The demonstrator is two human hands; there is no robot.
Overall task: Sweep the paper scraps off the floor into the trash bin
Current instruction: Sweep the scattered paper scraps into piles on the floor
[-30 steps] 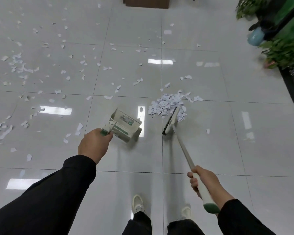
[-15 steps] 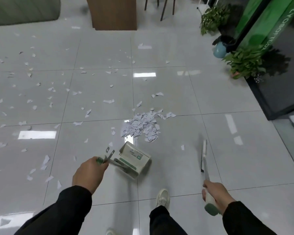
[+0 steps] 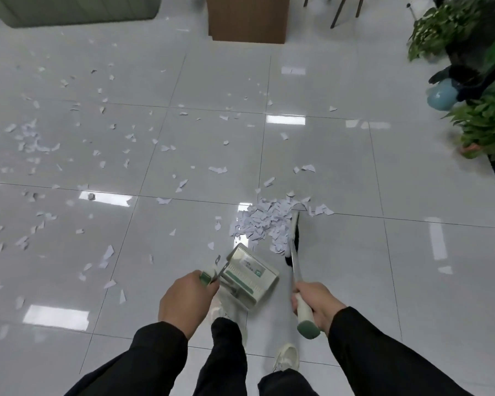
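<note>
Head-worn view, probably steeply downward, floorward.

- Floor [image 3: 340, 155]: glossy pale grey tiles, thin dark grout lines.
- Paper scraps [image 3: 265, 221]: white.
- Dustpan [image 3: 250, 277]: pale cream with green trim.
- Broom [image 3: 296, 252]: silver shaft, black bristles, cream grip, green end cap.
- Sleeves [image 3: 143, 358]: black.
- Shoes [image 3: 287, 356]: off-white.
- Cabinet [image 3: 246, 18]: brown wood.
- Plants [image 3: 489, 130]: green leaves.
- Pot [image 3: 440, 95]: light blue.

Black long sleeves [image 3: 143, 364], black trousers [image 3: 229, 358], and off-white shoes [image 3: 287, 356].
</note>
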